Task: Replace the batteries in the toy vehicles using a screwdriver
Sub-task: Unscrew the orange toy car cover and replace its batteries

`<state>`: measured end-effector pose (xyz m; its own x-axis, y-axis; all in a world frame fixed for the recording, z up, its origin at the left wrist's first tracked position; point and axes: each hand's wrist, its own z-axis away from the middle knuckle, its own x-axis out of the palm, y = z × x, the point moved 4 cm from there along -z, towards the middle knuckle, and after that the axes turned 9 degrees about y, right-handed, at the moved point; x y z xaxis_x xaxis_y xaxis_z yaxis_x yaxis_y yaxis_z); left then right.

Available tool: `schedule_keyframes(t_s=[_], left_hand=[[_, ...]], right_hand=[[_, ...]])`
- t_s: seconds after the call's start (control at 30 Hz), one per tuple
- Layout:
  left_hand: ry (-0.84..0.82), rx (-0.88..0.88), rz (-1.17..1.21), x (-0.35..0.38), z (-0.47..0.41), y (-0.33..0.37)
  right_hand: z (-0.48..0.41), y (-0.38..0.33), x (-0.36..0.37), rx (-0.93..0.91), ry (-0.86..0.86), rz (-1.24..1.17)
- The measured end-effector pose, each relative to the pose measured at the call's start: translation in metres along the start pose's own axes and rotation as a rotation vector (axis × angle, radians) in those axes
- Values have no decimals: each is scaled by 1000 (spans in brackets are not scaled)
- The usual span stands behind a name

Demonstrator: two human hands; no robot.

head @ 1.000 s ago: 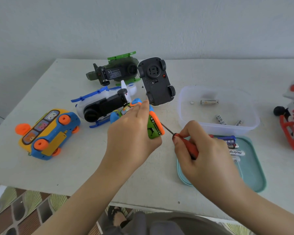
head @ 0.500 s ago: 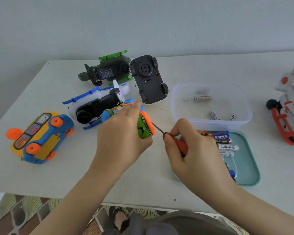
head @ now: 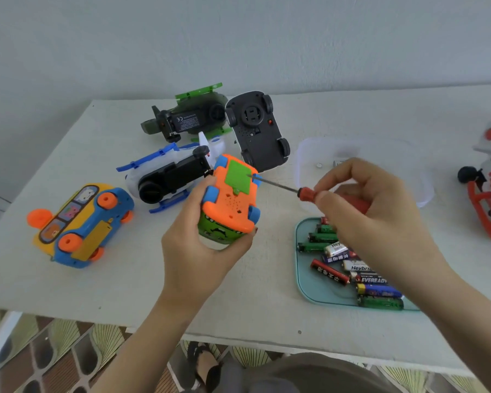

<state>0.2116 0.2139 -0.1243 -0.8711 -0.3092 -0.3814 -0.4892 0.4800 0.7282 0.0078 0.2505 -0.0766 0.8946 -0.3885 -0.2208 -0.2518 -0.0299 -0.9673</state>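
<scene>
A plain pale grey wall (head: 238, 38) rises behind the white counter (head: 68, 285), meeting its far edge. Below the near edge shows a floor (head: 54, 361) of brown and cream fan-patterned tiles. The light is soft and even.

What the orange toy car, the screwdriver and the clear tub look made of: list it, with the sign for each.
The orange toy car: moulded plastic, it seems; bright even colour, slight sheen, moulded speaker holes.
The screwdriver: thin dark shaft looks like metal; red handle plastic or rubber, cannot tell which.
The clear tub: probably translucent plastic; the table shows through its walls.
</scene>
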Motion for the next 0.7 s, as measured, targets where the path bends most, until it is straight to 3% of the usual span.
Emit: schedule_keyframes(t_s=[0.17, 0.37, 0.5, 0.7], left_hand=[[30, -173, 271, 14, 18, -16], [-52, -259, 247, 33, 20, -23], [-148, -271, 266, 36, 19, -29], [-152, -194, 142, 37, 24, -34]], right_hand=[[-6, -12, -1, -107, 93, -178], [-14, -19, 4, -179, 107, -220], [-12, -25, 7, -309, 82, -155], [-1, -34, 14, -501, 28, 68]])
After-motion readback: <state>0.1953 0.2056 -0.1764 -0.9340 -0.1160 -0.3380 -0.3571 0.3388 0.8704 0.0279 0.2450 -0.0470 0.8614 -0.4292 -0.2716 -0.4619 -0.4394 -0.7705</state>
